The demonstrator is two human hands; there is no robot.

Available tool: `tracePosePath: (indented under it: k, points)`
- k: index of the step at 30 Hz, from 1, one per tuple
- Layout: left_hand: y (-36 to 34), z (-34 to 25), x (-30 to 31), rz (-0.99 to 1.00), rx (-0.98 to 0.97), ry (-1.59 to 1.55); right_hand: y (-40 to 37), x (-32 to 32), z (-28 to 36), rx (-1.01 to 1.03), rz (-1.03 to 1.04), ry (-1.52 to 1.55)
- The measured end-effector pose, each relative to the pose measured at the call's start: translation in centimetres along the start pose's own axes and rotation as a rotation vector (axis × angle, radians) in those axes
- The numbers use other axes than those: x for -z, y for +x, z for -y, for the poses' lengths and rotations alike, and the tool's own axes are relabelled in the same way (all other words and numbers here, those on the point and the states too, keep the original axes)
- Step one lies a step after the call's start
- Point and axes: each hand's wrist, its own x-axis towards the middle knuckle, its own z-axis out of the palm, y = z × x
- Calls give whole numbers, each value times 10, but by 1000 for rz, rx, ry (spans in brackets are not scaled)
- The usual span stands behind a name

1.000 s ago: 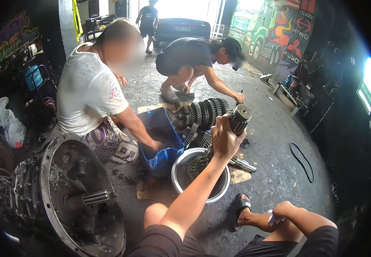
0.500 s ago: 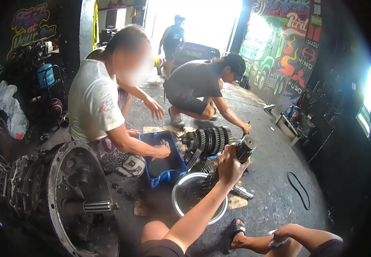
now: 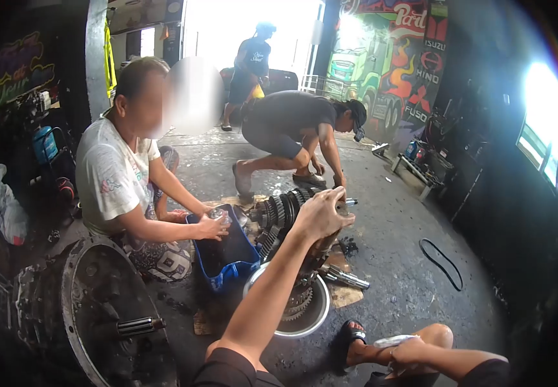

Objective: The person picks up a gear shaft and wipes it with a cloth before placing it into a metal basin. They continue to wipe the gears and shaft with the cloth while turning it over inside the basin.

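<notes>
My left hand [image 3: 323, 215] is closed over the top end of a dark gear shaft [image 3: 321, 248], which stands tilted in a round metal basin [image 3: 323, 316]. Toothed gears [image 3: 298, 303] on its lower part sit inside the basin rim. My right hand [image 3: 411, 352] rests by my knee with a white cloth [image 3: 395, 340] in its grip. Just beyond my left hand, a larger stack of gears on a shaft [image 3: 272, 211] lies on the floor. A splined shaft [image 3: 347, 277] lies right of the basin.
A seated co-worker holds a small shiny part [image 3: 219, 215] over a blue plastic bin [image 3: 253, 263]. A second person crouches behind the gears; another stands farther back. At left is a large gearbox housing [image 3: 72, 303] with a protruding shaft. Cardboard [image 3: 347, 297] and a black belt [image 3: 443, 264] lie on the floor.
My left hand has shifted from below the shaft's splined end to over its top. The seated co-worker now has both hands at the small part. The view has shifted somewhat.
</notes>
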Motion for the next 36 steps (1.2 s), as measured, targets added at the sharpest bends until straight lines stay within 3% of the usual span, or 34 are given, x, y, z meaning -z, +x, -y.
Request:
tracePosePath:
  k: [2, 3, 5, 6, 8, 9, 10, 12, 13, 14, 16, 17, 20, 21, 25, 27, 28, 30, 31, 32, 34, 36]
  points:
    - [3, -2, 1, 42, -43, -97, 20, 41, 44, -130, 414, -289]
    - [-1, -11, 6, 56, 7, -272, 17, 35, 35, -122, 419, -295]
    - [-3, -9, -2, 33, 23, -266, -5, 5, 12, 395, -111, -821]
    - [0, -10, -3, -11, 25, -266, -19, 16, 31, 394, -111, -823]
    - [0, -11, 1, 6, 15, -253, -43, 51, 84, 104, 129, -315]
    - [1, -10, -1, -4, 19, -237, 29, -18, -42, -100, 245, -268]
    - [4, -9, 1, -26, 21, -223, 33, -17, -43, -95, 238, -279]
    - [2, -10, 6, -21, 33, -228, 31, -11, -38, 72, 46, -952]
    - [1, -9, 6, -27, 36, -220, 18, -10, -35, 241, -75, -973]
    - [1, -9, 4, -25, 30, -218, 23, -5, -29, 223, -81, -970]
    - [2, -7, 2, 3, 5, -237, 35, 11, -2, -28, 449, -769]
    - [0, -7, 2, -16, -10, -236, 21, -3, -13, 160, 203, -859]
    - [-5, -13, 4, 4, 26, -286, -3, 22, 32, 3, 207, -711]
    - [-6, -14, 4, 19, 22, -293, 5, 23, 33, -75, 305, -681]
    - [-7, -11, -3, -58, -30, -338, 63, 17, -30, -106, 237, -383]
    - [-10, -17, 1, -20, 8, -343, 66, 17, -45, 307, -86, -475]
    - [-9, -19, 3, 29, 34, -325, 71, 11, -56, 293, -89, -470]
    - [-6, -20, 2, 28, 39, -320, 73, 9, -67, -47, 573, -580]
    - [-5, -22, 6, 44, 56, -342, 66, 4, -58, -161, 417, -517]
    - [-8, -23, 6, 73, 79, -359, 64, 1, -60, -164, 426, -508]
    - [-10, -18, -2, 5, 41, -312, 74, 5, -75, 229, 374, -713]
    - [-9, -20, 1, 19, 53, -342, 115, -46, -156, 120, 513, -472]
